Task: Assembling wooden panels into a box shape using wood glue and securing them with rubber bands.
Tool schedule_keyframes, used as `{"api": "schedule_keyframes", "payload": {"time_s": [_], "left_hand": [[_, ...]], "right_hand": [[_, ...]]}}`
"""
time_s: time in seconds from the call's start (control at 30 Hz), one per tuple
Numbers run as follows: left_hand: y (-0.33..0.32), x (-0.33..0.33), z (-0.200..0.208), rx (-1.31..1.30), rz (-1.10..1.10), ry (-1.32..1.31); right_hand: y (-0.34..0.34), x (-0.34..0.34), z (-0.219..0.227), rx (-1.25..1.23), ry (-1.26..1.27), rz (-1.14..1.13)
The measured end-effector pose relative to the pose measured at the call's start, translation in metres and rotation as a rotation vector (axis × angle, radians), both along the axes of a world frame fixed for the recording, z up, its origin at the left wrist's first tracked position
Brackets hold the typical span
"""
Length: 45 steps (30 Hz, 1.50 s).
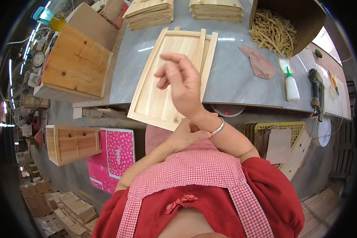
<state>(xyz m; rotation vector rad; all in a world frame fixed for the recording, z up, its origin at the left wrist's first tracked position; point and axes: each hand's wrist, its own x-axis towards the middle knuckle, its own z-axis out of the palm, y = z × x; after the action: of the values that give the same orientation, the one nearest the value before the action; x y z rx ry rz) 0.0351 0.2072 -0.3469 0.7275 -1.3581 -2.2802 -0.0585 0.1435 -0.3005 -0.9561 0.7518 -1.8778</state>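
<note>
My right hand is raised above a pale wooden framed panel, with its fingers loosely bent, apart and holding nothing. Just below it, my left hand is closed round my right wrist, thumb beside a silver bangle; its other fingers are partly hidden. The panel lies at a slant on the grey table, its near end jutting past the front edge towards my body. Slim wooden rails border it, and a loose-looking strip runs along its right side. My hands and forearm cover part of it.
Panel stacks stand at the back. A tipped box spills rubber-like bands. To the right are a pink cloth, a glue bottle and a nail gun. A large wooden box flanks the left side.
</note>
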Motion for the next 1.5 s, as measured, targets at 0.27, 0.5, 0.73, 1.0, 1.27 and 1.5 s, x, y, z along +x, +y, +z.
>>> {"api": "schedule_keyframes", "payload": {"time_s": [0.27,0.5,0.73,1.0,1.27,1.5], "left_hand": [[-0.023,0.088,-0.019,-1.648,0.02,-0.829],[-0.049,0.089,-0.057,-1.925,0.128,-0.837],[-0.06,0.112,0.03,-0.514,1.045,-0.128],[-0.056,0.1,-0.035,0.359,1.054,0.15],[-0.042,0.085,-0.065,0.503,1.042,-0.006],[-0.022,0.086,-0.065,0.498,0.909,0.002]], "right_hand": [[-0.035,-0.052,-0.043,0.068,0.212,-0.212],[-0.02,-0.096,-0.088,0.292,0.248,-0.357],[-0.007,-0.135,-0.079,0.269,0.301,-0.458],[-0.027,-0.15,-0.09,0.287,0.344,-0.546],[-0.117,-0.179,-0.118,0.203,1.185,-0.72],[-0.168,-0.151,-0.108,0.582,1.525,-0.422]]}}
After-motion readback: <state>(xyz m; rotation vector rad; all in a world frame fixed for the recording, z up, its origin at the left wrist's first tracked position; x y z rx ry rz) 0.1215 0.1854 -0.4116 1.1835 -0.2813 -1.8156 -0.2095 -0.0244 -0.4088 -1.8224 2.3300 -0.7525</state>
